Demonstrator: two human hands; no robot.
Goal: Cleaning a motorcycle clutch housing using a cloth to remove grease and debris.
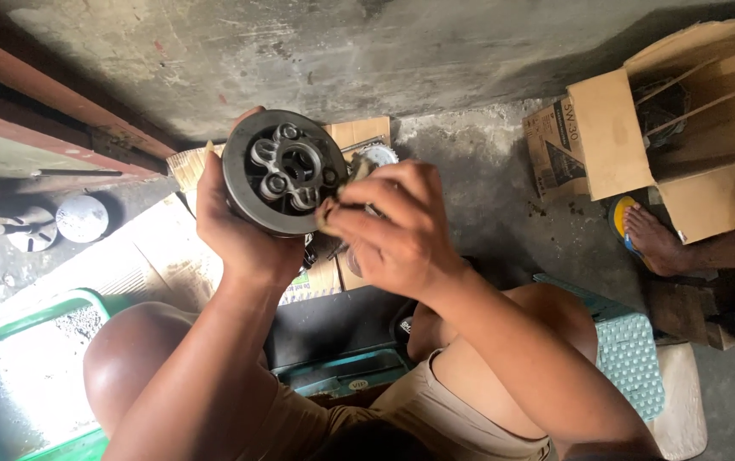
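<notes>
Grey metal clutch drum (284, 172), gripped in both hands, apparently faces the camera.

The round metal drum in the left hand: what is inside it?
Inside the round metal drum: a grey hub with rounded bosses around a central hole. The right hand covers its right edge.

The left hand (235, 224) gripped a round metal clutch hub (284, 172) from behind, while the right hand (393, 226) pressed a small rag (330, 211) against its rim.
</notes>
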